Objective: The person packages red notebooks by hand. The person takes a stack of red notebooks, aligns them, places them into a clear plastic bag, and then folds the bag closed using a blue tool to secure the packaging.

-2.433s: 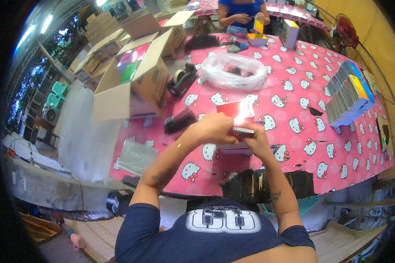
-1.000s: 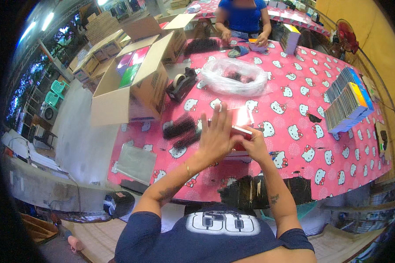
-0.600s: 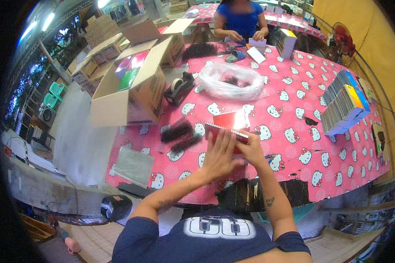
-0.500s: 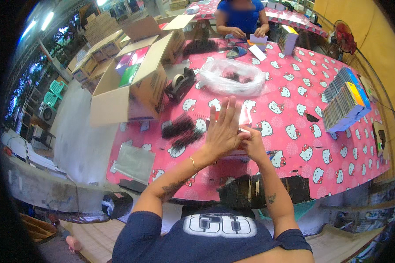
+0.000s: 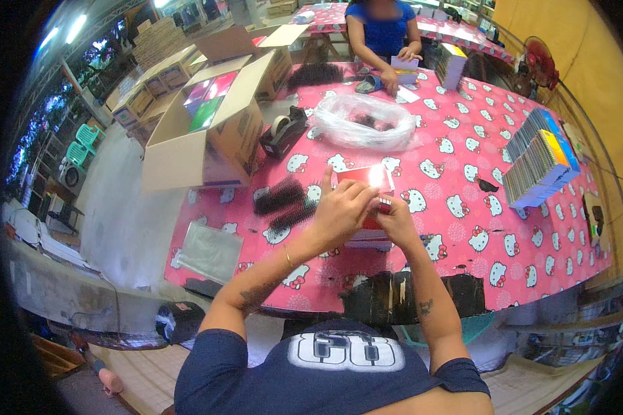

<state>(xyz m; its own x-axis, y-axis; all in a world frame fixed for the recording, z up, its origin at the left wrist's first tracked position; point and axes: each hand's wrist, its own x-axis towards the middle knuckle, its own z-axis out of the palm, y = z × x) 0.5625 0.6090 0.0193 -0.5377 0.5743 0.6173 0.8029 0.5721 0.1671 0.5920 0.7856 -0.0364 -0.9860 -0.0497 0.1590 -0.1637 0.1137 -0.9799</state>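
A shiny red-covered notebook (image 5: 356, 176) lies in front of me on top of a small stack of notebooks (image 5: 368, 239). My left hand (image 5: 345, 211) is bent over it, fingers curled together at its near right part and the thumb side out to the left. Beside it my right hand (image 5: 396, 220) is closed at the notebook's right edge, around something small and dark red with a light patch; what it is I cannot make out. Left of my hands lie black plastic spiral binding coils (image 5: 284, 200). A clear plastic sheet (image 5: 209, 253) rests near the table's left front edge.
Open cardboard boxes (image 5: 235, 149) with colourful notebooks stand at left, beside a black tape dispenser (image 5: 284, 131). A clear plastic bag (image 5: 367, 123) lies beyond my hands. Stacked spiral notebooks (image 5: 541, 162) stand at right. Across the table a person in blue (image 5: 382, 31) handles papers.
My left hand has gone from flat with stretched fingers to curled near my right hand, uncovering more red cover. The person across has reached one hand down to the table.
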